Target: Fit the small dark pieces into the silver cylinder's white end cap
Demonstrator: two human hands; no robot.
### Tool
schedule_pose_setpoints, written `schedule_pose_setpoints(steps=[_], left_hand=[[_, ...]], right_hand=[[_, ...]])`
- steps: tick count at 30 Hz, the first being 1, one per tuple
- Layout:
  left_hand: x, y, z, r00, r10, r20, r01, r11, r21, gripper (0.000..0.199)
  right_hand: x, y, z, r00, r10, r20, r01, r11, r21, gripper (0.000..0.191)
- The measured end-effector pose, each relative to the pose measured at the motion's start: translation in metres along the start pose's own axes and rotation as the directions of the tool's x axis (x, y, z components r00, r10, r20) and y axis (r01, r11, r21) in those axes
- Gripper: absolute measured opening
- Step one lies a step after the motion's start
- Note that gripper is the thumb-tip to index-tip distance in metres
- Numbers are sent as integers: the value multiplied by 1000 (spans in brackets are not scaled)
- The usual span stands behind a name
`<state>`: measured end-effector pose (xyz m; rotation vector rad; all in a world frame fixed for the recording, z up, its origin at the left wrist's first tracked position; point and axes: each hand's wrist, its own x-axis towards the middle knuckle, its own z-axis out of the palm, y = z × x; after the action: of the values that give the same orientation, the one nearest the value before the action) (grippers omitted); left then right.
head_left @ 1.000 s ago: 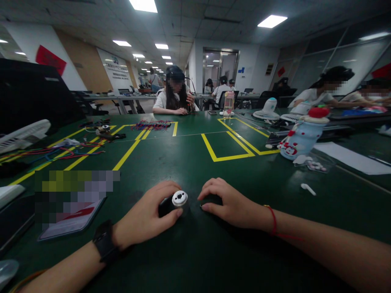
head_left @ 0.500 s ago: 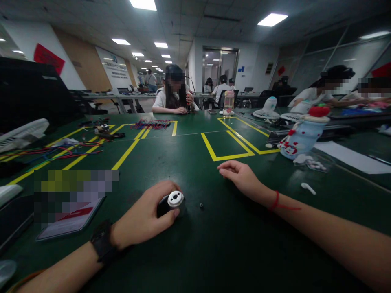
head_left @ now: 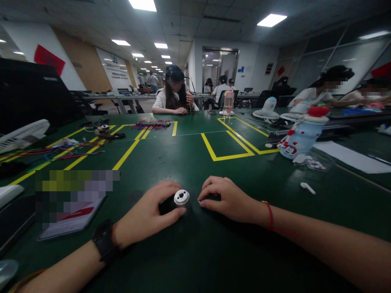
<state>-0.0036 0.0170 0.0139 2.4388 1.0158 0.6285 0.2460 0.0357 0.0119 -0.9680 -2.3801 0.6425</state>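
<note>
A small cylindrical motor stands upright on the green table, its pale round end face up with a dark centre and small holes. Curled around its left side, thumb in front, is my left hand, closed on it. Just to the right, my right hand rests low at the tabletop with thumb and index finger pinched together. Between those fingertips shows the edge of a tiny round metal part, mostly covered by the fingers.
To the left lie a card in a clear sleeve, loose red and blue wires and a white fan. At the right are a blue bottle, an earbud and paper. A person sits opposite.
My right hand has come left and down, and now pinches the tiny round part that lay loose on the table. My left hand has shifted slightly right with the motor.
</note>
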Motion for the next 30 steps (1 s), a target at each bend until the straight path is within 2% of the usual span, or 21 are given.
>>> schedule_pose_setpoints(steps=[3,5,10,15,17,19,23,26,28,30], left_hand=[[2,1,2,999,2,40,-3,1000,21,18],[4,2,4,998,14,53,-17,999,45,20],[4,0,8,997,42,63,-48,994,98,28],[2,1,7,997,57,47,-61,992,107,28],[1,1,6,998,51,38,-54,995,88,23],[-1,2,4,999,37,25,-38,997,64,20],[-3,0,0,1000,-4,-28,5,999,48,21],[-5,-1,-2,996,-56,-62,61,996,71,21],[-5,-1,-2,995,-70,-65,75,994,77,21],[-5,-1,-2,996,-67,-58,71,995,75,22]], right_hand=[[3,-6,1,985,10,-172,20,984,175,12],[5,-13,0,972,-5,-236,58,974,217,12],[9,-29,4,980,-28,-195,72,972,223,12],[7,-31,7,980,-29,-199,74,972,225,16],[6,-24,5,972,29,-233,26,973,231,21],[6,-11,0,955,136,-264,-72,968,238,24],[12,30,-16,874,385,-297,-268,891,368,26],[15,53,-26,830,453,-326,-310,859,406,26],[15,58,-29,823,458,-335,-313,859,405,26],[14,57,-30,836,444,-322,-305,864,399,26]])
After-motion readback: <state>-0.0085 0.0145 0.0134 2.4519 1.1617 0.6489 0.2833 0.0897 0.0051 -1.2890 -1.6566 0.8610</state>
